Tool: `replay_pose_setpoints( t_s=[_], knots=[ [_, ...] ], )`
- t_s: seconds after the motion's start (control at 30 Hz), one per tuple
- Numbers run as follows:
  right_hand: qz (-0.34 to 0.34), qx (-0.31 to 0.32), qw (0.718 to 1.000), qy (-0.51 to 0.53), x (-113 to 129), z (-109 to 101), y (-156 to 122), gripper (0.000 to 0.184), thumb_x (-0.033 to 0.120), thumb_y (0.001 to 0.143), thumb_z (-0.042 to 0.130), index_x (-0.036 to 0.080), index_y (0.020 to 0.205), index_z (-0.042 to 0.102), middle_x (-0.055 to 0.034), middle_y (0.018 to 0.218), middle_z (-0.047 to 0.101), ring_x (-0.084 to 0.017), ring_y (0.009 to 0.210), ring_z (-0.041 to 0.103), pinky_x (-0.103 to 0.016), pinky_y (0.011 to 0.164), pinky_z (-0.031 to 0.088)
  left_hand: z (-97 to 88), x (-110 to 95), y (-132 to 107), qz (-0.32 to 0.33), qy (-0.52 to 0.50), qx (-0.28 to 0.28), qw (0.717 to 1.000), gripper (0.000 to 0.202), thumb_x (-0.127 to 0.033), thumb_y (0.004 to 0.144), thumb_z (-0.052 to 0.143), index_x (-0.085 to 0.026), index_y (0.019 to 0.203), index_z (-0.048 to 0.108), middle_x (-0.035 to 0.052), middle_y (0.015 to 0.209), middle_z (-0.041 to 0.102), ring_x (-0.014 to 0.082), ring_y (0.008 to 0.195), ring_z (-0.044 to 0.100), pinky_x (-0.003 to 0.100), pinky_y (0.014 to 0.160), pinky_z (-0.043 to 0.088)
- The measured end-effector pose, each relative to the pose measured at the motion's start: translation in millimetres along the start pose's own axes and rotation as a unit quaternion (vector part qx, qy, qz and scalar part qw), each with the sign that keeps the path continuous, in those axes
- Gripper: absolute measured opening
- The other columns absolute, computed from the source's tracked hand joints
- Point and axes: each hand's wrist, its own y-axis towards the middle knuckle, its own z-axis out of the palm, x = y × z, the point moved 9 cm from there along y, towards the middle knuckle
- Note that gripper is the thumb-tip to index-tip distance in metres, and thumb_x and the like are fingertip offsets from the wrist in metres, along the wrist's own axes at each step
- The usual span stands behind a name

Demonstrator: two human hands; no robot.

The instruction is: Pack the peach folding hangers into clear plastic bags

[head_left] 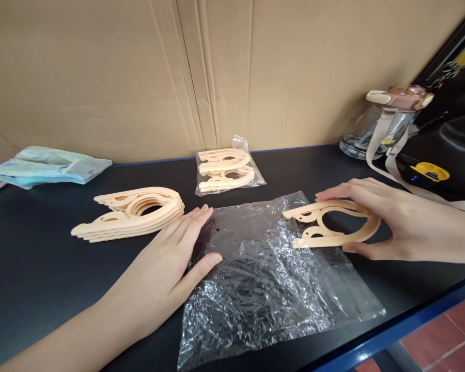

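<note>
A hanger (327, 241) is pinched in the right hand (405, 222), its curved end gripped with the thumb on the side toward the front edge of the surface (42, 274) and the fingers on the side toward the back edge. Its two legs are pointed toward the left edge and are held over the right border of a clear bag (263, 274); whether the bag is touched by them cannot be told.

The bag is laid flat and wrinkled at the middle of the surface, close to the front edge. Its left border is covered by the left hand (166, 268), which is held flat, palm down, the fingers pressed together and the thumb spread away from them.

Just beyond those fingers, toward the left edge, a stack (139, 226) of similar hangers is set, neatly aligned; whether it is touched cannot be told.

Near the middle of the back edge, a packet (258, 178) is seen with hangers enclosed in clear film. By the back left corner a pale blue pouch (62, 164) is placed. Toward the back right corner a bottle (365, 133) is stood, with a pale strap (375, 142) attached.
</note>
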Motion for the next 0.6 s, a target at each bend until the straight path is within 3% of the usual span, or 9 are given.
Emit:
replay_pose_setpoints(
  t_s=[0.23,0.37,0.6],
  knots=[
    [-0.021,0.029,0.999,0.041,1.9,11.8,29.9,0.058,0.049,0.086,0.068,0.021,0.134,0.052,-0.0113,0.122,0.067,-0.029,0.108,0.061,-0.046,0.092,0.047,0.6,1.2,1.1,-0.019,-0.018,0.01,1.0,0.065,-0.057,0.101,0.039,-0.024,0.156,0.031,0.0068,0.16,0.044,0.0286,0.145,0.042,0.047,0.119,0.037],
    [-0.022,0.038,0.997,0.057,7.4,23.7,41.6,0.056,0.051,0.086,0.069,0.022,0.132,0.056,-0.0109,0.126,0.067,-0.032,0.119,0.058,-0.051,0.104,0.04,0.9,1.0,0.9,-0.024,-0.025,0.017,0.999,0.068,-0.059,0.099,0.041,-0.023,0.156,0.03,0.0073,0.16,0.043,0.0292,0.146,0.042,0.047,0.119,0.038],
    [0.004,0.001,0.998,0.069,-4.1,20.3,32.5,0.068,0.059,0.081,0.071,0.025,0.138,0.055,-0.0099,0.127,0.068,-0.032,0.113,0.063,-0.05,0.096,0.046,1.6,1.1,1.3,-0.03,-0.02,0.019,0.999,0.078,-0.066,0.095,0.045,-0.021,0.156,0.029,0.0087,0.16,0.043,0.0304,0.146,0.042,0.047,0.119,0.038]
  ],
)
